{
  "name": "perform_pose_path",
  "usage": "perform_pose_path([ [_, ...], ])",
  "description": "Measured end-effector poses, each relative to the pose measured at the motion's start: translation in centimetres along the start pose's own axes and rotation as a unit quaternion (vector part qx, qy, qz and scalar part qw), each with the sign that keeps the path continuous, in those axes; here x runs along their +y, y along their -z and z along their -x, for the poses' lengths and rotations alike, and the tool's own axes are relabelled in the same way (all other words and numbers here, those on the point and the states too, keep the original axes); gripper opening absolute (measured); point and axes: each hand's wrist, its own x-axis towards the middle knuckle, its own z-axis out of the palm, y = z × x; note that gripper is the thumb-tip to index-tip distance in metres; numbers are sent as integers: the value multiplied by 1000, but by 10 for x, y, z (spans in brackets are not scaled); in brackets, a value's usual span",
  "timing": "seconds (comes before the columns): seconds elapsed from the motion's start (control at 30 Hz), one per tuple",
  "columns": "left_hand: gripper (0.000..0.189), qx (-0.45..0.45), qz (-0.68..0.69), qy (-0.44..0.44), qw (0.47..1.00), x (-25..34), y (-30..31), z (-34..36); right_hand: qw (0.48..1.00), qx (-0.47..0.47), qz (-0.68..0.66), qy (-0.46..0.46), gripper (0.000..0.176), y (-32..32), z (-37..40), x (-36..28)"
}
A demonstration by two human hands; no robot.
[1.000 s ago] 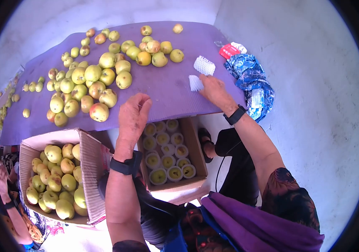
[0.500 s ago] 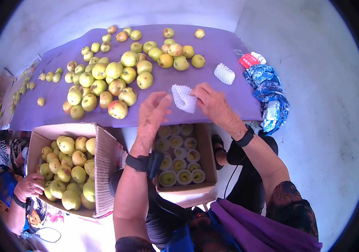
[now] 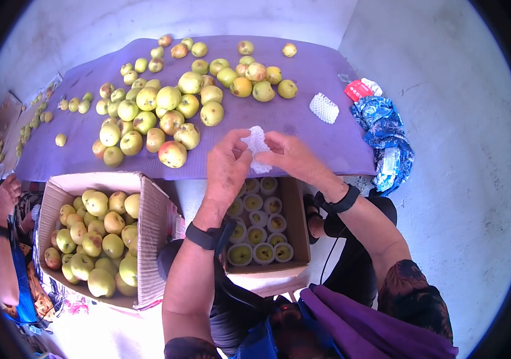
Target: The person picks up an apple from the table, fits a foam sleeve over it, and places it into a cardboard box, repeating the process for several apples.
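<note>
A white foam net (image 3: pixel 257 143) is held between my two hands, above the front edge of the purple-covered table (image 3: pixel 303 140). My left hand (image 3: pixel 229 167) pinches its left side with thumb and fingers. On the right side, my right hand (image 3: pixel 291 157) grips it the same way. Another foam net (image 3: pixel 324 108) lies flat on the table to the right. Loose green and reddish apples (image 3: pixel 168 97) are heaped left of my hands. Below my hands, an open box (image 3: pixel 296 263) holds apples in white foam nets.
At the lower left, a cardboard box (image 3: pixel 150 239) is full of bare apples. Blue patterned cloth (image 3: pixel 382 128) and a red packet (image 3: pixel 358 90) lie at the table's right edge. A co-worker's hand (image 3: pixel 8 194) and arm show at the far left.
My hands have closed in on the foam net, which now looks narrower between them. The co-worker's hand has left the box of bare apples and moved up and left.
</note>
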Motion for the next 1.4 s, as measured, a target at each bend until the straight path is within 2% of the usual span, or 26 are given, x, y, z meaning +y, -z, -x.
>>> perform_pose_path([
  [0.1, 34, 17, -50, -10, 999, 2, 0, 1, 998, 17, 47, 34, 32, -1, -7, 12],
  [0.17, 35, 19, -236, 19, 971, 5, 2, 3, 989, 57, 135, 14, 25, 5, -9, 20],
  [0.2, 35, 20, -236, 20, 971, 7, 2, 4, 989, 56, 135, 15, 25, 6, -8, 20],
  [0.27, 38, 13, -330, 52, 943, 12, -1, 6, 969, 92, 221, 51, 21, 7, -7, 22],
  [0.3, 38, 13, -330, 52, 942, 11, -4, 7, 970, 92, 221, 52, 21, 5, -6, 22],
  [0.37, 43, 70, -315, -21, 946, 10, -9, 9, 928, 130, 328, 116, 20, -4, -5, 21],
  [0.5, 41, 118, -309, -33, 943, 16, -15, 11, 946, 91, 296, 95, 21, -18, -6, 9],
  [0.6, 35, 118, -321, -59, 938, 11, -7, 7, 950, 102, 266, 125, 20, -14, -12, 15],
  [0.67, 28, 81, -330, -71, 938, 9, -2, 5, 909, 142, 354, 167, 20, -1, -15, 19],
  [0.8, 22, 57, -334, -70, 938, -5, -6, 4, 900, 157, 382, 141, 21, 18, -21, 36],
  [0.87, 13, -1, -369, -83, 926, -7, -9, 7, 925, 58, 375, 31, 28, 18, -21, 26],
  [0.9, 13, 1, -371, -80, 925, -7, -9, 8, 925, 54, 374, 33, 28, 14, -22, 15],
  [0.97, 11, -47, -385, -70, 919, -6, -11, 10, 948, 97, 272, 135, 36, 1, -25, -15],
  [1.0, 11, -47, -386, -67, 919, -1, -13, 10, 949, 94, 270, 135, 36, -6, -28, -32],
  [1.07, 12, -121, -387, 11, 914, 11, -18, 7, 946, -6, 265, 185, 43, -23, -39, -59],
  [1.1, 12, -120, -388, 10, 914, 9, -23, 7, 946, -5, 264, 187, 43, -32, -51, -58],
  [1.17, 14, -152, -392, -23, 907, -3, -33, 9, 850, -71, 393, 343, 44, -51, -79, -45],
  [1.2, 14, -152, -392, -23, 907, -11, -35, 12, 850, -71, 392, 344, 44, -62, -90, -43],
  [1.27, 13, -207, -380, -161, 887, -23, -38, 19, 786, -163, 458, 382, 54, -83, -107, -39],
  [1.3, 24, -245, -374, -118, 887, -22, -41, 19, 786, -163, 458, 382, 54, -93, -114, -33],
  [1.33, 24, -244, -375, -118, 887, -24, -43, 21, 748, -194, 499, 391, 56, -104, -122, -26],
  [1.37, 29, -223, -342, -153, 900, -30, -43, 24, 707, -224, 538, 399, 57, -113, -128, -20],
  [1.4, 34, -202, -307, -187, 911, -34, -42, 26, 706, -226, 538, 401, 57, -120, -131, -14],
])
